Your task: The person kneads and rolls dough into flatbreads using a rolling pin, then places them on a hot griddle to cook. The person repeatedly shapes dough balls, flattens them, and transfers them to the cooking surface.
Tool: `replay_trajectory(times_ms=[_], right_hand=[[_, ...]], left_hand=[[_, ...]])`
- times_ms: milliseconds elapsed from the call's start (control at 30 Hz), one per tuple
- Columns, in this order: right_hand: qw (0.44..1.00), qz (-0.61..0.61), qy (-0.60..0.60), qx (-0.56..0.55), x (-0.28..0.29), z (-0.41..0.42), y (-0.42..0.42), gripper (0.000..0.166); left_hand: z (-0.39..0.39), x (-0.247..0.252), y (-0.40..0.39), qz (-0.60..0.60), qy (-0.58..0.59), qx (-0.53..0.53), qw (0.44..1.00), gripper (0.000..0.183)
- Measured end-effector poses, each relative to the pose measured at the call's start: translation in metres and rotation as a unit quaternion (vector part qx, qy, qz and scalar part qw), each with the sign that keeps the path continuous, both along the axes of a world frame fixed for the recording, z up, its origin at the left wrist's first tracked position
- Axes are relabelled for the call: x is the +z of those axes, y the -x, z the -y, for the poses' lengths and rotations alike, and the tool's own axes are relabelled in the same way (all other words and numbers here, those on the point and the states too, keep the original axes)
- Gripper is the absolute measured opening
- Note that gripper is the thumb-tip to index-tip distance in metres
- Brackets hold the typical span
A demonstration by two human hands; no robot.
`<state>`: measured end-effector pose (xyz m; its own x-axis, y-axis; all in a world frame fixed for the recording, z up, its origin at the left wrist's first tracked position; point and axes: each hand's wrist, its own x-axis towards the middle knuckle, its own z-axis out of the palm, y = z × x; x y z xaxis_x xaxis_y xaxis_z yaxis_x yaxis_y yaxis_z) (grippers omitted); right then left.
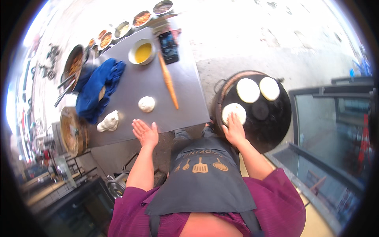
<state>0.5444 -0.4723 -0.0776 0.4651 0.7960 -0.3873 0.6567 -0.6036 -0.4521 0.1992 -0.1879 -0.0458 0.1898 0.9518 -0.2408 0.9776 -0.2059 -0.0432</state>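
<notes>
My right hand (pixel 234 129) lies with its fingers flat on a round dough flatbread (pixel 234 111) at the near left of a black round griddle (pixel 260 130). Two more pale flatbreads (pixel 248 90) (pixel 269 89) are farther back on it. My left hand (pixel 146 133), palm up or sideways and holding nothing, hovers at the front edge of the metal table (pixel 183 112). Beyond it sits a round dough ball (pixel 146 104); to its left is an irregular dough lump (pixel 108 121). A wooden rolling pin (pixel 168 80) lies farther back.
A bowl of yellow liquid (pixel 143 52) and a phone (pixel 168 47) are at the table's back. A blue cloth (pixel 99 89) lies left, beside a pan of filling (pixel 75 65) and a round wooden container (pixel 74 131). Glass-sided furniture (pixel 322 124) stands right of the griddle.
</notes>
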Motion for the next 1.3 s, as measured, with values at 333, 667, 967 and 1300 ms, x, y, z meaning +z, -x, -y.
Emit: replay_trajectory(times_ms=[333,667,967,1300], right_hand=[[0.996,-0.002,-0.054,-0.067,0.0,-0.024,-0.024,0.065],[0.943,0.269,-0.121,-0.153,-0.046,0.016,-0.226,0.046],[0.985,0.157,-0.008,-0.069,-0.027,-0.018,-0.292,0.041],[0.984,0.149,0.071,-0.072,-0.042,-0.05,-0.389,0.095]], left_hand=[[0.001,0.001,-0.004,-0.017,0.018,0.005,1.0,0.097],[-0.003,0.006,-0.005,0.0,0.003,-0.014,1.0,0.096],[0.011,0.012,0.005,-0.006,0.031,0.011,0.999,0.099],[0.005,0.006,-0.002,-0.018,0.02,-0.011,1.0,0.097]])
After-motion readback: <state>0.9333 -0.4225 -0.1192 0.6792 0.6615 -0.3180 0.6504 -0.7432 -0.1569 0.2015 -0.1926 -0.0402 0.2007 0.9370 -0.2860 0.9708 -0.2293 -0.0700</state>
